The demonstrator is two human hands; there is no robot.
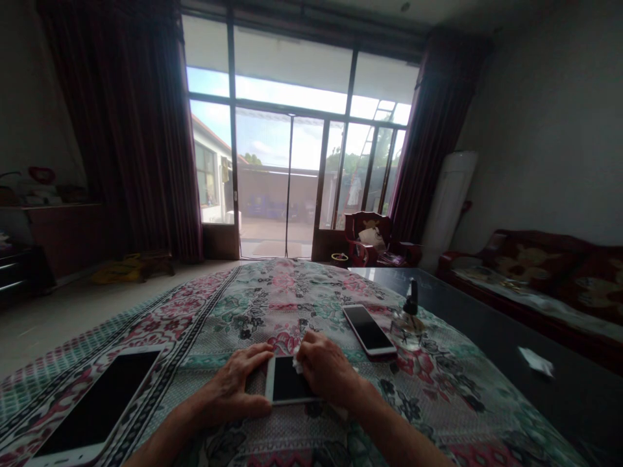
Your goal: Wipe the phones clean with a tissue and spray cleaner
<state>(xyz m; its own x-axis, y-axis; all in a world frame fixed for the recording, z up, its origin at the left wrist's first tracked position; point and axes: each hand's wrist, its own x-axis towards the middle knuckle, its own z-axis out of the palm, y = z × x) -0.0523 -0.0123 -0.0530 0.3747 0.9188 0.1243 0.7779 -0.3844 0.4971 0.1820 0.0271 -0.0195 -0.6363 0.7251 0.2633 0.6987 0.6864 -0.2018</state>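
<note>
A white-framed smartphone (pixel 291 381) with a dark screen lies crosswise on the patterned tablecloth (pixel 214 344) in front of me. My left hand (pixel 236 383) holds its left end, with the thumb at the near corner and the fingers at the far corner. Over the phone's right part, my right hand (pixel 324 366) is closed on a crumpled white tissue (pixel 296 360) pressed to the screen. Just beyond my right hand lies a second white smartphone (pixel 370 329). Beside it stands a clear glass bottle (pixel 409 331) with a black pump top.
A large white tablet (pixel 100 408) lies at the left on the cloth. On the dark tabletop (pixel 467 324) to the right is a folded white paper (pixel 536 362). Farther off stand a wooden chair (pixel 367 233), a sofa (pixel 525 259) and glass doors (pixel 272 188).
</note>
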